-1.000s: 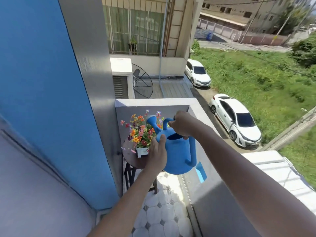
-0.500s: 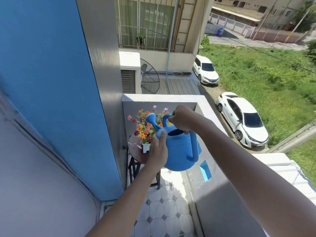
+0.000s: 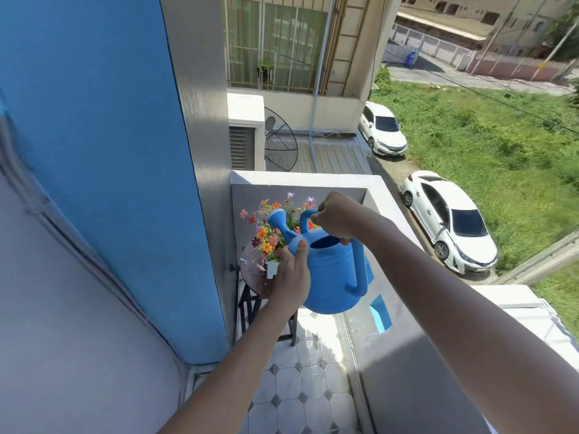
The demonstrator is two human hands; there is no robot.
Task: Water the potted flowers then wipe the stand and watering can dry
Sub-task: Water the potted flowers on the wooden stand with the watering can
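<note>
A blue watering can [image 3: 332, 270] hangs in the air over the balcony corner, its spout rose [image 3: 276, 218] among the blooms. My right hand [image 3: 336, 218] grips the can's top handle. My left hand [image 3: 293, 275] presses flat against the can's left side and holds it up. The potted flowers [image 3: 271, 233], orange, pink and purple in a small white pot [image 3: 272, 268], stand on a round stand [image 3: 253, 277] with black legs. The hand and can hide much of the stand's top.
A blue wall [image 3: 103, 151] and a grey pillar [image 3: 203, 151] close the left side. The grey balcony parapet [image 3: 394, 339] runs along the right, with a long drop to white cars [image 3: 451, 220] beyond. White patterned floor tiles [image 3: 300, 380] lie below.
The view has shifted, so the can and flowers sit a little further right in frame. Both hands keep the same hold on the can, whose spout stays at the flowers.
</note>
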